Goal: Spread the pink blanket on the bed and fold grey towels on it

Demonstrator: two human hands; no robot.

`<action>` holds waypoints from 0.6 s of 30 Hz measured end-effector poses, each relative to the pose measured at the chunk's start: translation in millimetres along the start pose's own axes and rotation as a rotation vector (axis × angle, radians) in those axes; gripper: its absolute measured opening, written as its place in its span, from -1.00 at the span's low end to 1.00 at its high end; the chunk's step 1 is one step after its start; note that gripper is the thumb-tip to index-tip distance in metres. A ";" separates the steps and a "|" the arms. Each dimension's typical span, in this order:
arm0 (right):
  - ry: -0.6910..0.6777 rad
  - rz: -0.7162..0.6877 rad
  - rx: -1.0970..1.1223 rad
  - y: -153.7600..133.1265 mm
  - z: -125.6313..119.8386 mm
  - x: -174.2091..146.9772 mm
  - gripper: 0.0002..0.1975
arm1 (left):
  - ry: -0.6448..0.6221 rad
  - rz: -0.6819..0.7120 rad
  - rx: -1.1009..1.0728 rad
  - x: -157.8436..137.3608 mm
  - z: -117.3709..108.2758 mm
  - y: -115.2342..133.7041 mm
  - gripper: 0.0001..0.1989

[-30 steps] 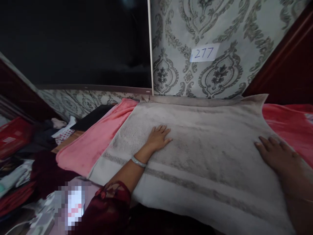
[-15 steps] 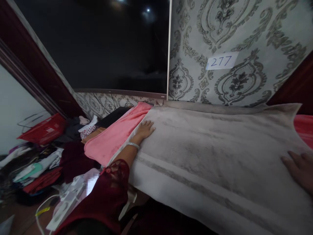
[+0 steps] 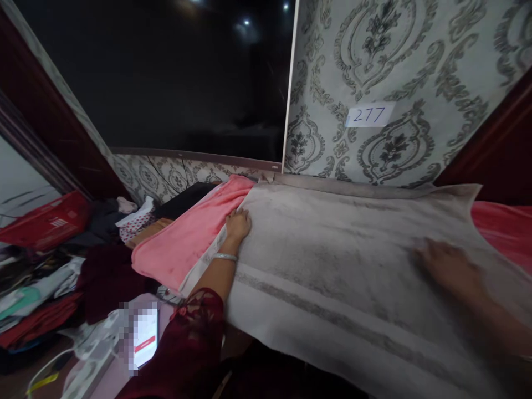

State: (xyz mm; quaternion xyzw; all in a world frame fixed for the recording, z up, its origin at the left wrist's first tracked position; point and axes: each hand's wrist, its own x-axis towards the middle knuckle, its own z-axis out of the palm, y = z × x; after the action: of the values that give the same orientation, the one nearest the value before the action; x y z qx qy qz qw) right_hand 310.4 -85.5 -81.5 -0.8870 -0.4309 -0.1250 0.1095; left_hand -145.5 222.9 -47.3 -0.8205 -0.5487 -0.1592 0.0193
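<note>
A wide grey towel [image 3: 324,260] with a darker stripe near its front edge lies spread out before me. My left hand [image 3: 238,224] is at its left edge, fingers bent and closed on the cloth there; the fingertips are partly hidden. Over the right part of the towel, my right hand [image 3: 451,269] is blurred by motion, its fingers stretched out and nothing visible in them. A pink towel [image 3: 187,233] lies alongside and partly under the grey one on the left. More pinkish-red cloth [image 3: 502,230] shows past the right edge.
A large dark screen [image 3: 187,77] and patterned wallpaper bearing a paper label "277" [image 3: 369,114] stand behind. At left are a red basket [image 3: 50,221], piled clothes [image 3: 37,305], and a lit phone [image 3: 145,338] near a white power strip [image 3: 89,371].
My left hand has shifted slightly left to the grey towel's edge, its spread fingers now drawn in. My right hand has moved left across the towel. The view has shifted slightly.
</note>
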 end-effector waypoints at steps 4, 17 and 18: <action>-0.137 -0.478 0.198 -163.6 -12.2 -15.8 -0.42 | -0.015 -0.003 -0.020 1.1 -2.2 -1.4 -0.56; -0.285 -0.586 0.106 -225.0 8.9 10.9 -0.41 | 0.009 0.047 0.010 8.1 -3.6 -7.4 -0.55; -0.271 -0.501 0.068 -197.2 11.6 20.8 -0.42 | 0.006 0.046 0.008 8.7 -3.6 -7.4 -0.55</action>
State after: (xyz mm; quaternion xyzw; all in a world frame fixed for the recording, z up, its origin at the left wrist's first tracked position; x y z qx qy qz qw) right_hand 168.2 52.6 -68.8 -0.7572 -0.6514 -0.0140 0.0461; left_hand -150.0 232.8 -42.4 -0.8323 -0.5303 -0.1592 0.0279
